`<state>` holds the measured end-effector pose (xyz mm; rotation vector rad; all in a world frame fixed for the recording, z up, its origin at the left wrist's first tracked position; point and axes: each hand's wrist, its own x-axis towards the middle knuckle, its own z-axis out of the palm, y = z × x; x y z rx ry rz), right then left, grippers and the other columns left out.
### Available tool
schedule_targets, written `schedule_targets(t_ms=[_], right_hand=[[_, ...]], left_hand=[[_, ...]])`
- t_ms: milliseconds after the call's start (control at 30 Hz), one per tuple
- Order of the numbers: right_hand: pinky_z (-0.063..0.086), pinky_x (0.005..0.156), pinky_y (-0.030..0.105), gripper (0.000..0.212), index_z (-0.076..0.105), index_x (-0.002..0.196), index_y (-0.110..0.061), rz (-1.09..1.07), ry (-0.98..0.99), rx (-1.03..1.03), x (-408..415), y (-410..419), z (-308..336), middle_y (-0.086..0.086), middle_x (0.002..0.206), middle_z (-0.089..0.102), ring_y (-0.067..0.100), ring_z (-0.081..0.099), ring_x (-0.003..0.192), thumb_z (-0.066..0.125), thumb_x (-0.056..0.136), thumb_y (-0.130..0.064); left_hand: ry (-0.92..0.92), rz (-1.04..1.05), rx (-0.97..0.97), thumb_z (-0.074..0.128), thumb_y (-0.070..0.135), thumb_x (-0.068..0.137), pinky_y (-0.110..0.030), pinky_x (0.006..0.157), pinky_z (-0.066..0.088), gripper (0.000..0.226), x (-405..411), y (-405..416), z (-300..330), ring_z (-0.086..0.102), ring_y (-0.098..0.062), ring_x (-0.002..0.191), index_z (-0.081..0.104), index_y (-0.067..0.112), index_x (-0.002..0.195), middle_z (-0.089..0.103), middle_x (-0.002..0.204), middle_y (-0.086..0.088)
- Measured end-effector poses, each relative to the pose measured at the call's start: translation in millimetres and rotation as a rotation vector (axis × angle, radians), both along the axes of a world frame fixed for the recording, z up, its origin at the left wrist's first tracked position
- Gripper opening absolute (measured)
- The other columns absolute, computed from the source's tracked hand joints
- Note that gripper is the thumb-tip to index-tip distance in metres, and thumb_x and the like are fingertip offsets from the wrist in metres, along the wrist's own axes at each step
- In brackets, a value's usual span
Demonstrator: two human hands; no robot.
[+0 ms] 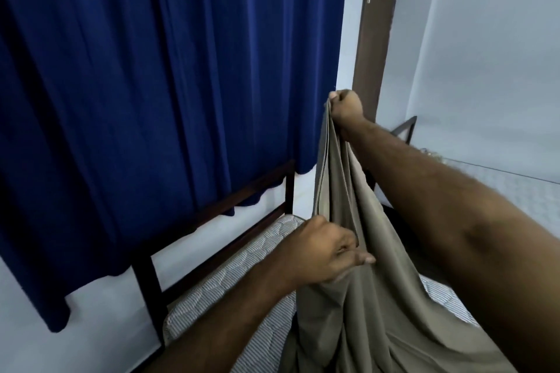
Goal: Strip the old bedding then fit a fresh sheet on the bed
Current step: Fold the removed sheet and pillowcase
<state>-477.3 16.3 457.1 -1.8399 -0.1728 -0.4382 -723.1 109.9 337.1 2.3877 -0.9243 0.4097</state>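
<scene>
A khaki sheet [360, 297] hangs in long folds over the bed. My right hand [347, 107] grips its top edge, raised high in front of the curtain's edge. My left hand [325, 247] pinches the same sheet lower down, thumb pointing right along the cloth. Below lies the bare striped mattress [218, 278], its corner uncovered at the headboard end. The sheet's lower part bunches on the mattress at the bottom of the view.
A dark wooden bed frame [151, 288] runs along the mattress's left side. Behind it hangs a dark blue curtain [157, 76] against a pale wall. A brown door [375, 45] stands at the back. Another pale mattress [509, 188] shows at far right.
</scene>
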Motion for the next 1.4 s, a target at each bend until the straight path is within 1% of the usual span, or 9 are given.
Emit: schedule_targets(t_ms=[200, 367, 467, 700, 800, 1000, 1133, 1267, 1400], right_hand=[[0.05, 0.094, 0.031, 0.025, 0.06, 0.116, -0.007, -0.065, 0.034, 0.032, 2.5, -4.0, -15.6, 0.005, 0.109, 0.062, 0.015, 0.056, 0.099, 0.045, 0.105, -0.023], [0.052, 0.091, 0.036, 0.035, 0.06, 0.124, -0.004, -0.117, 0.133, 0.12, -3.0, -12.5, -20.9, 0.013, 0.115, 0.064, 0.028, 0.063, 0.103, 0.043, 0.102, -0.027], [0.047, 0.092, 0.03, 0.031, 0.059, 0.122, -0.007, -0.13, 0.108, 0.186, -12.5, -2.7, -29.7, 0.008, 0.117, 0.062, 0.022, 0.058, 0.104, 0.042, 0.106, -0.028], [0.032, 0.071, 0.016, 0.016, 0.054, 0.105, -0.011, -0.185, -0.395, 0.102, -56.8, 3.1, -29.0, -0.003, 0.098, 0.058, 0.011, 0.052, 0.088, 0.039, 0.106, -0.017], [0.038, 0.076, 0.018, 0.019, 0.055, 0.107, -0.007, -0.182, -0.39, 0.146, -55.8, 11.1, -23.5, 0.001, 0.101, 0.06, 0.011, 0.052, 0.09, 0.038, 0.106, -0.017], [0.043, 0.092, 0.03, 0.031, 0.059, 0.117, -0.008, 0.01, -0.119, 0.033, -30.0, 2.6, -37.2, 0.006, 0.113, 0.062, 0.018, 0.055, 0.103, 0.043, 0.106, -0.032], [0.048, 0.085, 0.033, 0.033, 0.061, 0.099, -0.015, 0.279, 0.096, -0.021, -29.9, -10.3, -61.8, 0.001, 0.095, 0.063, 0.015, 0.057, 0.091, 0.045, 0.105, -0.044], [0.046, 0.073, 0.015, 0.047, 0.057, 0.102, -0.017, 0.596, 0.068, -0.008, -44.4, -32.2, -68.7, -0.007, 0.086, 0.056, 0.003, 0.053, 0.077, 0.046, 0.096, -0.062], [0.047, 0.081, 0.025, 0.05, 0.055, 0.113, -0.019, 0.547, 0.115, -0.724, -39.2, -52.8, -63.7, -0.006, 0.104, 0.062, 0.013, 0.061, 0.095, 0.079, 0.082, -0.049]], left_hand=[[0.41, 0.143, 0.099, 0.077, 0.059, 0.079, -0.029, 0.052, 0.038, 0.051, -8.9, 24.3, 27.1, 0.041, -0.011, 0.053, 0.05, 0.019, 0.063, 0.042, 0.057, 0.007], [0.358, 0.71, 0.324, 0.068, 0.064, 0.085, -0.039, 0.084, 0.054, 0.066, 45.0, 130.3, 8.2, 0.064, -0.029, 0.099, 0.053, 0.016, 0.128, 0.066, 0.114, -0.01], [0.282, 0.871, 0.252, 0.05, 0.061, 0.098, -0.039, 0.075, 0.053, 0.044, 64.9, 178.0, 7.7, 0.063, -0.026, 0.085, 0.057, 0.017, 0.095, 0.068, 0.101, -0.011], [-0.324, 1.094, 0.248, 0.057, 0.042, 0.102, -0.041, 0.069, 0.04, 0.046, 64.2, 219.0, 43.4, 0.052, -0.029, 0.058, 0.05, 0.002, 0.123, 0.065, 0.07, -0.017], [-0.594, 1.133, 0.195, 0.055, 0.037, 0.104, -0.041, 0.071, 0.04, 0.039, 59.0, 228.7, 82.1, 0.048, -0.028, 0.052, 0.064, 0.005, 0.084, 0.063, 0.062, -0.016], [-0.172, 1.057, 0.407, 0.041, 0.047, 0.106, -0.041, 0.085, 0.042, 0.042, 64.5, 234.4, 62.1, 0.063, -0.032, 0.076, 0.06, 0.017, 0.084, 0.071, 0.083, -0.011], [-0.215, 0.962, 0.271, 0.044, 0.063, 0.099, -0.039, 0.073, 0.04, 0.055, 58.9, 233.5, 51.5, 0.056, -0.025, 0.061, 0.053, 0.017, 0.068, 0.058, 0.061, 0.0], [-0.199, 0.86, 0.078, 0.055, 0.057, 0.098, -0.034, 0.053, 0.029, 0.055, 49.8, 230.6, 51.4, 0.052, -0.02, 0.053, 0.055, 0.014, 0.063, 0.054, 0.054, 0.0], [-0.104, 0.766, -0.119, 0.064, 0.054, 0.094, -0.034, 0.057, 0.032, 0.055, 50.0, 222.9, 43.3, 0.044, -0.017, 0.054, 0.051, 0.01, 0.064, 0.051, 0.056, -0.003]])
